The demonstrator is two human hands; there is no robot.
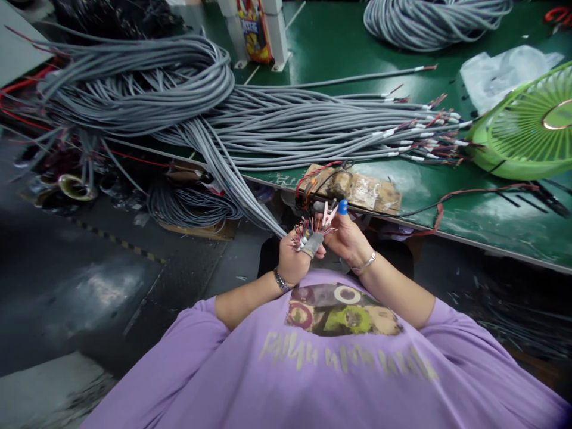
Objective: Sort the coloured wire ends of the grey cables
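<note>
My left hand (292, 261) is closed around the end of a bundle of grey cables (250, 196) that hangs down from the bench. Thin coloured wires (308, 229), mostly red and brown, fan out of that fist. Its thumb wears a grey cover (313, 243). My right hand (351, 241) is close against the wire ends, with a blue cover (342, 207) on the thumb tip. Between its thumb and fingers sits a small pale-pink clip-like tool (329, 213); its lower part is hidden among the wires and fingers.
Many grey cables (286, 125) lie along the green bench (322, 36), with a thick coil (147, 83) on top at left. A stained wood block (366, 193) lies at the bench edge. A green fan (527, 125) stands right, near a plastic bag (500, 77). Another coil (433, 21) lies behind.
</note>
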